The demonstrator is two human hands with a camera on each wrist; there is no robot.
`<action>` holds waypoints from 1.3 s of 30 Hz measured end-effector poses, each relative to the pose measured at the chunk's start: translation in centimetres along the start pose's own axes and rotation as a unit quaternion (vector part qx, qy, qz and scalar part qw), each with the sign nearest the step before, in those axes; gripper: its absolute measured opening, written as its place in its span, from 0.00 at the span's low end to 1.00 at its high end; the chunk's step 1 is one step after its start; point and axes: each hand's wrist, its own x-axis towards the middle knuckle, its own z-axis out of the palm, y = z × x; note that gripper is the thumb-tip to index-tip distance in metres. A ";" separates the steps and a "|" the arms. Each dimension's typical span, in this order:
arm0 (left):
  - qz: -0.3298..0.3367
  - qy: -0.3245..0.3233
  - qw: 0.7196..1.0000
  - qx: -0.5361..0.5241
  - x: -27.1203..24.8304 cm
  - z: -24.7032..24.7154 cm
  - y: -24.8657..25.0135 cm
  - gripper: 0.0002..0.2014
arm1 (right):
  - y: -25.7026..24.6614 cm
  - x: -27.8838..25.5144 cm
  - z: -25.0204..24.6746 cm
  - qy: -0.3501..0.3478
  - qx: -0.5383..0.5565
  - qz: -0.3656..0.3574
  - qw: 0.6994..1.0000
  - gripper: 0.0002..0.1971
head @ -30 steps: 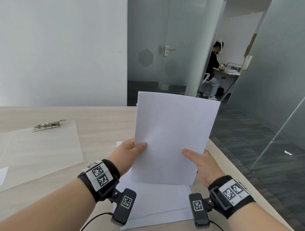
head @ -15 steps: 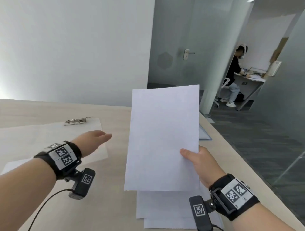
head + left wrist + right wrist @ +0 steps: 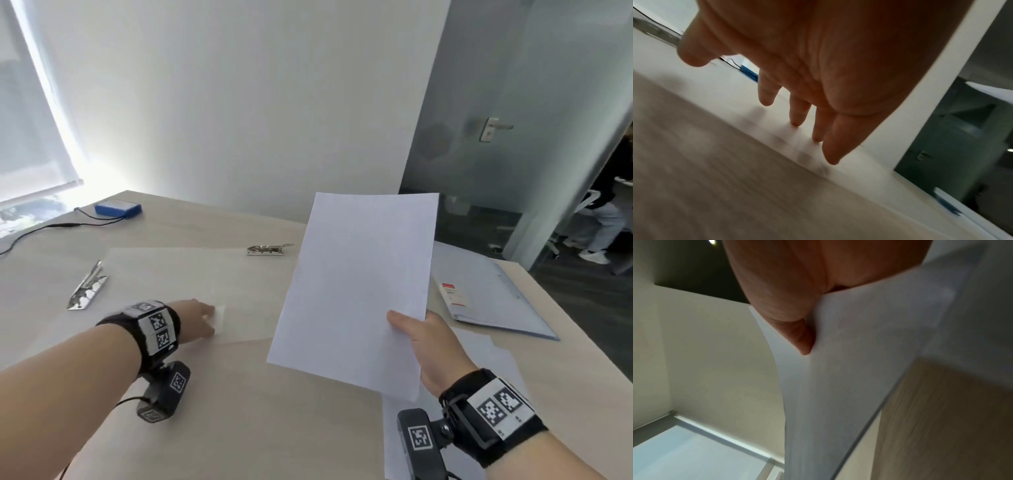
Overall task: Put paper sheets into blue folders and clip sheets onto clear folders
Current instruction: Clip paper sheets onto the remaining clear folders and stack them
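My right hand (image 3: pixel 416 337) pinches the lower right edge of a white paper sheet (image 3: pixel 359 284) and holds it tilted above the table; the right wrist view shows the thumb (image 3: pixel 795 331) pressed on the paper sheet (image 3: pixel 849 369). My left hand (image 3: pixel 198 318) reaches out flat, its straight fingertips (image 3: pixel 818 138) touching a clear folder (image 3: pixel 178 274) that lies on the table. That folder's metal clip (image 3: pixel 267 249) sits at its far edge. A second metal clip (image 3: pixel 87 291) lies to the left. A blue folder (image 3: pixel 493 294) lies at the right.
More white sheets (image 3: pixel 479 359) lie on the wooden table (image 3: pixel 257 411) under my right wrist. A small blue box (image 3: pixel 118 208) with a black cable sits at the far left. A glass door and another person's legs (image 3: pixel 603 226) are beyond the table's right edge.
My left hand let go of the sheet and moved left and down onto the clear folder. The right hand alone keeps the sheet raised. My view swung left.
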 end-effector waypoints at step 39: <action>-0.033 0.088 0.816 -0.570 -5.5 2.7 -13.4 0.23 | 4.7 7.6 22.6 -0.194 -0.133 0.178 0.955 0.13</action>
